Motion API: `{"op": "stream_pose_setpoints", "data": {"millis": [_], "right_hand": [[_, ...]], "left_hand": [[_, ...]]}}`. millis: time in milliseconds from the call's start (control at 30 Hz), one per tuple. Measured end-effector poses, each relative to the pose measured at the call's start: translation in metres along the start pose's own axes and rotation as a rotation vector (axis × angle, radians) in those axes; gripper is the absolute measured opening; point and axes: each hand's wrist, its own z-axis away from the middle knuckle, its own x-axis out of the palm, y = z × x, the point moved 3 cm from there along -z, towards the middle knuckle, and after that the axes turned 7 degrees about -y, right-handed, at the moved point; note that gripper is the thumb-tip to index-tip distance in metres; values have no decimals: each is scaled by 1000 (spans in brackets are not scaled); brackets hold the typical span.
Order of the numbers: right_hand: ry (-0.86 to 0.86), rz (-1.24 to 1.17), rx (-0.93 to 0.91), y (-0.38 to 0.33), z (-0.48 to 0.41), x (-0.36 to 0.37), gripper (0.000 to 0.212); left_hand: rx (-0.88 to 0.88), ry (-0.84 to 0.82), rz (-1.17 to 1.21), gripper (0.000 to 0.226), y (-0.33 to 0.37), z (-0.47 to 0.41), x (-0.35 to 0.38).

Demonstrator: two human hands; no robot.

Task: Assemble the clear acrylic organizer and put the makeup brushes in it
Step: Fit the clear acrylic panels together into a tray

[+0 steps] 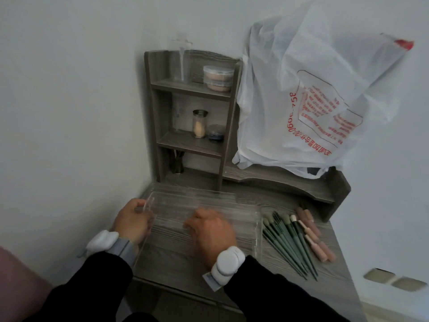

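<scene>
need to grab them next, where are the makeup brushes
In the head view, the makeup brushes lie on the desk, right of the clear tray.

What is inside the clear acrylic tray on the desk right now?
No brushes: through the clear acrylic tray only the desk's wood grain shows. The right hand rests inside it, hiding that patch. The makeup brushes lie outside, to its right.

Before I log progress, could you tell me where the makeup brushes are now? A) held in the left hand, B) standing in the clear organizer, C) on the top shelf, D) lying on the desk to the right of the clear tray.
D: the makeup brushes lie loose on the desk, right of the clear tray.
</scene>
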Motion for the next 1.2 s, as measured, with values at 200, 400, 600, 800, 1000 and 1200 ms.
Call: {"op": "stream_pose_setpoints", "data": {"millis": [200,400,600,800,1000,1200], "right_hand": [[50,-33,-36,7,3,6,8],[87,-2,-2,41,31,-9,24],[100,99,115,67,56,-26,28],[129,90,73,69,55,-25,29],[125,29,33,79,58,-23,30],[157,-47,12,77,73,-25,26]], "left_hand": [[-8,20,-21,20,0,0,2],[7,28,-8,19,-4,0,-4],[41,39,-1,17,-5,-1,1],[55,46,-64,13,-2,-3,-3],[31,-22,38,15,1,4,-1],[-49,-123,162,17,-6,6,-2]]}}
